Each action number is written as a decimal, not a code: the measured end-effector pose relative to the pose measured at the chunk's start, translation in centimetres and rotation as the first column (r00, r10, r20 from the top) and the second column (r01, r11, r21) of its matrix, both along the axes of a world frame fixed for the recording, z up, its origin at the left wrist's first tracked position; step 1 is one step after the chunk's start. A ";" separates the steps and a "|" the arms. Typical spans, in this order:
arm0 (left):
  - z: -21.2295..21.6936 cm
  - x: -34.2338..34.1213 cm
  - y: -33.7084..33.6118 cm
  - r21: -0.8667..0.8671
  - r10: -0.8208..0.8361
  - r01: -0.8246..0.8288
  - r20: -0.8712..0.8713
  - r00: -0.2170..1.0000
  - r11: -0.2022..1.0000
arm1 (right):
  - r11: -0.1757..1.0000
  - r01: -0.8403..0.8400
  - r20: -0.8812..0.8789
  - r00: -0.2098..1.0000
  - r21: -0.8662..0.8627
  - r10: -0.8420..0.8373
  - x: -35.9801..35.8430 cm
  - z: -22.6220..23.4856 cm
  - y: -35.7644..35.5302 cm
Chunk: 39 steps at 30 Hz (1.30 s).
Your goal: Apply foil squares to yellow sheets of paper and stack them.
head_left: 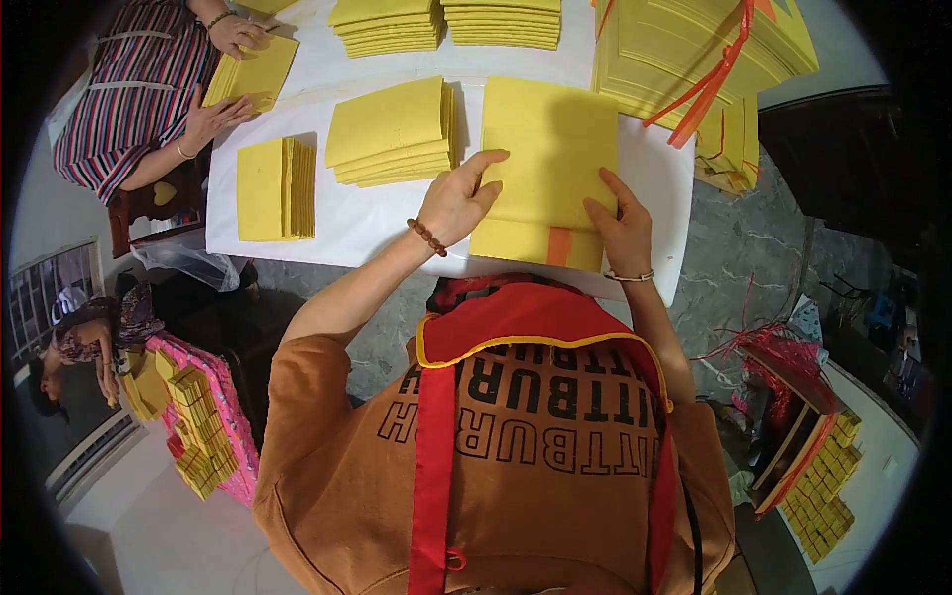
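Note:
A sheet of yellow paper [550,129], perhaps several layers, lies in front of me on the white-covered table. Its near part looks folded or overlapped, and an orange strip [559,246] shows at the near edge. My left hand [458,201] grips the paper's left edge, index finger and thumb on its upper face. At the opposite edge, my right hand [625,230] holds it with index finger and thumb in the same way. The other fingers of both hands are partly hidden. Just left of the paper stands a stack of folded yellow paper [387,129].
A smaller folded yellow bundle [268,190] is at the table's near left. More yellow stacks [501,25] line the far side. At the far right rise large yellow sheets [674,50] with a red ribbon [709,94]. Another person's hands [223,117] handle yellow paper at the far left.

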<state>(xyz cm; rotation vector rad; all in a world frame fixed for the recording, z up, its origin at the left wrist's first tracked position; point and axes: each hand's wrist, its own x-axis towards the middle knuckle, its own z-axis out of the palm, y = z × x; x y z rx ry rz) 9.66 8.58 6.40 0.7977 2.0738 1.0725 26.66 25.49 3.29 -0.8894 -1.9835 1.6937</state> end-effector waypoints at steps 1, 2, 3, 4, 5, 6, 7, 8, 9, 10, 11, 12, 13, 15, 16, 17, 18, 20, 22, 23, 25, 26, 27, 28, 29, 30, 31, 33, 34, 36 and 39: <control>-0.1 0.1 -0.1 0.013 -0.067 0.072 -0.221 0.973 0.997 | 1.000 0.006 0.012 1.000 0.003 -0.006 -0.1 0.1 0.0; -0.2 0.1 -0.2 0.010 -0.126 0.144 -0.431 0.893 0.989 | 1.000 0.006 0.010 1.000 0.005 -0.006 -0.1 0.4 0.0; 0.4 0.2 -0.1 0.011 -0.128 0.147 -0.433 0.892 0.989 | 1.000 -0.017 0.050 0.999 0.017 0.017 -0.1 0.9 0.0; 1.1 0.4 0.1 -0.077 -0.173 0.161 -0.636 0.752 0.984 | 0.999 -0.041 0.091 0.995 0.029 0.038 -0.2 1.1 0.0; 1.9 0.5 0.4 -0.164 -0.222 0.152 -0.795 0.565 0.975 | 0.999 -0.038 0.089 0.995 0.031 0.035 -0.2 1.0 0.1; 2.4 0.8 0.8 -0.162 -0.220 0.151 -0.796 0.564 0.975 | 0.999 -0.040 0.089 0.995 0.005 0.040 -0.1 0.9 0.1; 2.8 1.1 1.4 -0.161 -0.231 0.177 -0.826 0.514 0.971 | 0.999 -0.042 0.090 0.995 -0.021 0.044 0.0 0.8 0.1; 2.9 1.5 2.0 -0.161 -0.239 0.203 -0.854 0.462 0.966 | 0.999 -0.042 0.089 0.995 -0.019 0.043 -0.1 0.5 0.2; 2.7 2.0 2.7 -0.161 -0.239 0.201 -0.855 0.461 0.966 | 1.000 -0.022 0.072 0.997 0.022 0.020 -0.1 0.3 0.2; 2.3 2.4 3.4 -0.100 -0.257 0.320 -0.828 0.499 0.942 | 0.998 -0.006 0.055 0.998 0.064 0.003 -0.2 0.1 0.2; 1.7 2.8 3.8 -0.031 -0.281 0.431 -0.800 0.531 0.902 | 0.998 -0.012 0.054 0.998 0.064 0.009 -0.2 0.1 0.1; 0.7 3.0 4.1 -0.032 -0.277 0.423 -0.800 0.532 0.905 | 0.997 -0.014 0.048 0.999 0.070 0.011 -0.2 0.1 0.1; -0.4 3.2 4.1 -0.040 -0.287 0.435 -0.805 0.520 0.899 | 0.997 -0.016 0.042 0.999 0.076 0.013 -0.2 0.1 0.1; -1.6 3.4 4.2 -0.053 -0.299 0.442 -0.808 0.508 0.895 | 0.998 -0.028 0.074 0.997 0.047 0.024 0.0 0.4 0.2; -1.7 3.5 4.2 -0.062 -0.318 0.454 -0.798 0.513 0.889 | 0.999 -0.030 0.107 0.994 0.019 0.028 0.2 0.7 0.0; -1.8 3.5 4.2 -0.072 -0.336 0.465 -0.787 0.517 0.882 | 0.999 -0.036 0.106 0.994 0.015 0.034 0.5 1.1 -0.3; -1.9 3.8 4.0 -0.078 -0.336 0.455 -0.785 0.520 0.887 | 0.942 -0.097 0.219 0.975 0.320 0.026 1.0 1.8 -0.9; -1.8 3.7 4.1 -0.065 -0.336 0.469 -0.783 0.523 0.881 | 0.787 -0.178 0.313 0.950 0.590 -0.019 1.4 2.5 -1.9; -1.8 3.5 4.1 -0.087 -0.355 0.473 -0.781 0.514 0.877 | 0.359 -0.373 0.411 0.911 0.856 -0.032 2.3 2.9 -3.4; -1.8 3.5 4.0 -0.108 -0.373 0.478 -0.779 0.504 0.871 | 0.360 -0.375 0.414 0.910 0.854 -0.035 2.9 1.8 -3.7; -1.7 3.3 4.3 -0.081 -0.371 0.478 -0.746 0.553 0.875 | 0.332 -0.465 0.463 0.882 0.821 0.091 3.8 -0.8 -4.0; -1.7 3.2 4.5 -0.061 -0.366 0.465 -0.710 0.602 0.883 | 0.332 -0.465 0.466 0.881 0.820 0.082 3.9 -1.1 -3.7; -1.8 2.7 4.3 -0.057 -0.369 0.470 -0.706 0.604 0.881 | 0.374 -0.479 0.482 0.871 0.794 0.091 3.5 -0.7 -3.8; -1.7 1.8 4.0 0.058 -0.340 0.507 -0.676 0.653 0.860 | 0.411 -0.482 0.485 0.868 0.774 0.104 3.4 -0.4 -4.0; -1.3 1.3 3.6 0.173 -0.316 0.533 -0.641 0.700 0.828 | 0.408 -0.475 0.479 0.872 0.779 0.101 3.6 -0.3 -4.1; -1.2 1.1 3.4 0.222 -0.292 0.544 -0.651 0.700 0.809 | 0.402 -0.472 0.478 0.873 0.784 0.092 3.6 -0.4 -4.0; -1.0 1.0 3.2 0.224 -0.292 0.549 -0.655 0.696 0.805 | 0.395 -0.468 0.476 0.875 0.791 0.083 3.5 -0.4 -4.0; -0.6 0.9 2.9 0.010 -0.434 0.634 -0.720 0.542 0.773 | 0.419 -0.472 0.484 0.871 0.775 0.086 3.4 -0.2 -4.0; -0.6 0.8 2.8 0.011 -0.424 0.629 -0.729 0.537 0.777 | 0.445 -0.482 0.495 0.863 0.754 0.096 3.4 0.0 -4.0; -1.0 0.8 2.8 -0.138 -0.466 0.666 -0.815 0.344 0.733 | 0.534 -0.457 0.448 0.880 0.712 0.156 3.3 0.5 -3.6; -1.3 2.8 2.5 -0.309 -0.367 0.521 -0.930 0.009 0.796 | 0.889 -0.275 0.183 0.958 0.366 0.221 4.1 1.2 -1.1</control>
